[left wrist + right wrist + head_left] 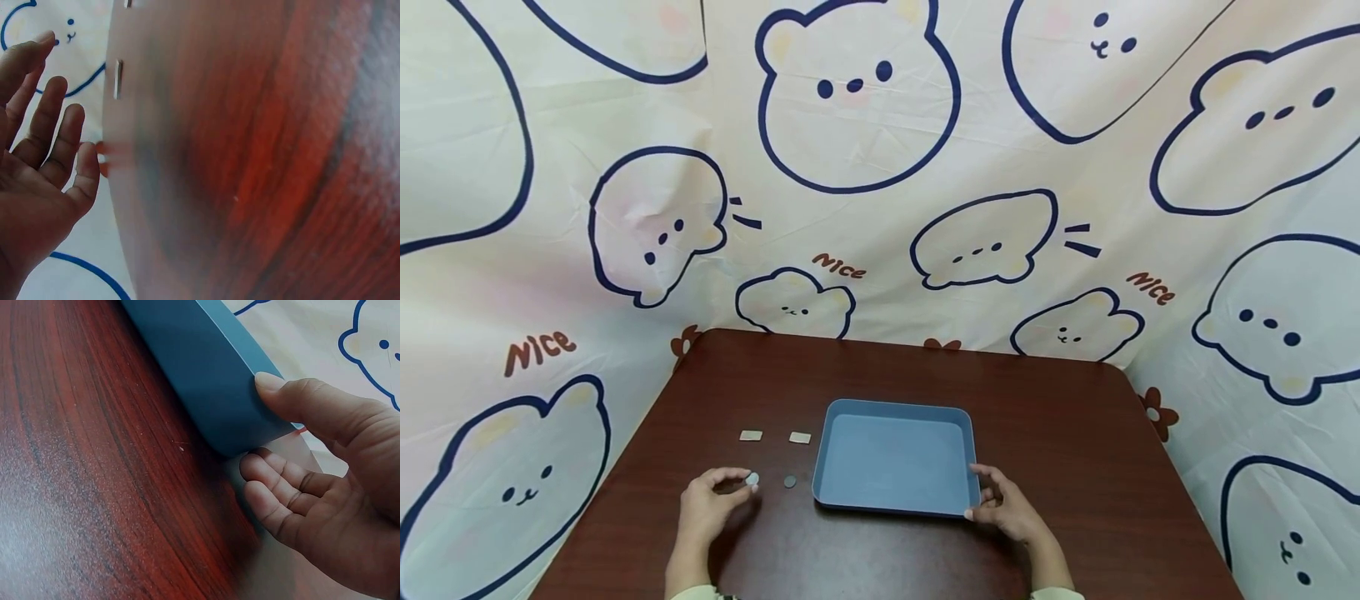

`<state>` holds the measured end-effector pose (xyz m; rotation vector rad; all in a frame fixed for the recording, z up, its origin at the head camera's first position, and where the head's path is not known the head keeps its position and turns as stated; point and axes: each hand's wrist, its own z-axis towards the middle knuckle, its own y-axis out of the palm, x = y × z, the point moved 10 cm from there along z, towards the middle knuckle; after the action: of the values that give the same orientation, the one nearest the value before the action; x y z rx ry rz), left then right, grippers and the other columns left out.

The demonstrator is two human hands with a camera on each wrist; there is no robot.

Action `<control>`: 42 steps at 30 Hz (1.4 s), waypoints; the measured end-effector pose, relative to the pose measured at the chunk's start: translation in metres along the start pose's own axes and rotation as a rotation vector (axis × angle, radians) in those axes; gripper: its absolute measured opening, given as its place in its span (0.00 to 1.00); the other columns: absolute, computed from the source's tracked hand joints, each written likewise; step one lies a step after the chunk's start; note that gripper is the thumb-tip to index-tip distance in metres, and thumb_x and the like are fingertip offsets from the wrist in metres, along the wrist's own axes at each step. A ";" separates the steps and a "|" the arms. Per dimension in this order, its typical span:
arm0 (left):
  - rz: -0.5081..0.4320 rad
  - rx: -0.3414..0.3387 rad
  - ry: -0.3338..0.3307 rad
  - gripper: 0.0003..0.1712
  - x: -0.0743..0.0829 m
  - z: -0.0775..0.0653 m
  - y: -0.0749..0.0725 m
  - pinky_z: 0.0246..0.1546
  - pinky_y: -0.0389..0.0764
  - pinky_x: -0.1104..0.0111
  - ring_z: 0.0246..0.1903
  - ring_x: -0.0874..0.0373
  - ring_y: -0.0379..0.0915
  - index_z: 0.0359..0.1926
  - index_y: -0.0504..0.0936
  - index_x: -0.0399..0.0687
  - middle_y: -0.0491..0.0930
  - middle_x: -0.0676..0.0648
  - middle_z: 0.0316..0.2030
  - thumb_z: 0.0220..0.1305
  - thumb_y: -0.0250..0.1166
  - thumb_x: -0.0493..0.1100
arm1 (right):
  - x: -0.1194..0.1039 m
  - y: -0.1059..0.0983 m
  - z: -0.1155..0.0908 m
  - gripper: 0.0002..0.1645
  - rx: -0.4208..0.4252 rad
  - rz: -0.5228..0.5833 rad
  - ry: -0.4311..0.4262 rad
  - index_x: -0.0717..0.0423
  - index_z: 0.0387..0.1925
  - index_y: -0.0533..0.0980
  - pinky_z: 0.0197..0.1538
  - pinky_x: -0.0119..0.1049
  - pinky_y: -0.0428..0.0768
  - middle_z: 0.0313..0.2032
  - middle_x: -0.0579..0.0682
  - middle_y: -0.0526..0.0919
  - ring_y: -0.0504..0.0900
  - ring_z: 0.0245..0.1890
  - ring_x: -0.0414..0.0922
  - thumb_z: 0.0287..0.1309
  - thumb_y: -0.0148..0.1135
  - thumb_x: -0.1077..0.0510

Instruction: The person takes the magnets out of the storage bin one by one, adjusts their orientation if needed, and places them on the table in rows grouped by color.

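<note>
My left hand (707,504) pinches a small pale round disc (752,478), coin-like, between thumb and fingertips above the table. In the left wrist view the left hand (47,156) shows its other fingers loosely bent; the disc is not visible there. A second, darker round disc (790,481) lies flat to its right. My right hand (1011,508) holds the near right corner of a shallow blue-grey rectangular tray (895,407). Seen from the right wrist, the thumb (270,382) presses the tray's outer wall (206,381) just below the rim, with the lower fingers curled by its bottom edge.
Two small pale rectangular pieces, a left one (751,435) and a right one (800,437), lie behind the discs, left of the tray. Everything stands on a dark red-brown wood-grain table (1075,433). Cloth printed with cartoon bears (857,100) hangs behind and at both sides.
</note>
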<state>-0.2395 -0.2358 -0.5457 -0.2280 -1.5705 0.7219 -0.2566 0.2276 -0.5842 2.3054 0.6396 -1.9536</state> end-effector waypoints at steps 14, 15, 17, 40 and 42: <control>0.043 0.066 -0.031 0.15 -0.024 0.007 -0.002 0.45 0.69 0.54 0.35 0.47 0.79 0.37 0.86 0.40 0.83 0.43 0.31 0.45 0.74 0.40 | 0.008 0.001 0.001 0.47 0.008 0.019 -0.007 0.64 0.66 0.56 0.27 0.36 0.73 0.30 0.55 0.72 0.72 0.22 0.44 0.46 0.70 0.67; 0.046 0.069 -0.041 0.15 -0.026 0.007 -0.002 0.44 0.69 0.54 0.35 0.47 0.79 0.37 0.86 0.40 0.83 0.44 0.31 0.46 0.74 0.40 | 0.008 0.001 0.001 0.47 0.010 0.019 -0.007 0.64 0.66 0.56 0.27 0.37 0.73 0.30 0.56 0.72 0.73 0.22 0.44 0.46 0.70 0.67; 0.060 0.075 -0.063 0.15 -0.030 0.007 -0.001 0.42 0.70 0.54 0.35 0.47 0.79 0.37 0.86 0.40 0.83 0.46 0.30 0.46 0.73 0.41 | 0.008 0.002 0.001 0.47 0.015 0.016 -0.010 0.64 0.66 0.57 0.28 0.37 0.74 0.30 0.56 0.72 0.73 0.22 0.44 0.46 0.70 0.67; 0.068 0.114 -0.263 0.16 -0.059 0.014 0.000 0.31 0.70 0.56 0.39 0.46 0.75 0.39 0.86 0.47 0.83 0.48 0.33 0.47 0.73 0.46 | 0.006 0.000 -0.001 0.47 0.017 0.040 -0.002 0.64 0.66 0.56 0.28 0.36 0.73 0.29 0.55 0.71 0.70 0.22 0.44 0.47 0.69 0.68; 0.073 0.124 -0.269 0.16 -0.059 0.014 -0.002 0.31 0.69 0.56 0.39 0.47 0.75 0.39 0.86 0.47 0.83 0.49 0.32 0.47 0.73 0.46 | 0.007 0.001 -0.002 0.47 0.020 0.035 0.004 0.64 0.67 0.56 0.28 0.36 0.72 0.29 0.55 0.71 0.70 0.22 0.43 0.47 0.69 0.68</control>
<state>-0.2432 -0.2735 -0.5931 -0.0989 -1.7707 0.9340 -0.2541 0.2293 -0.5907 2.3169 0.5785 -1.9494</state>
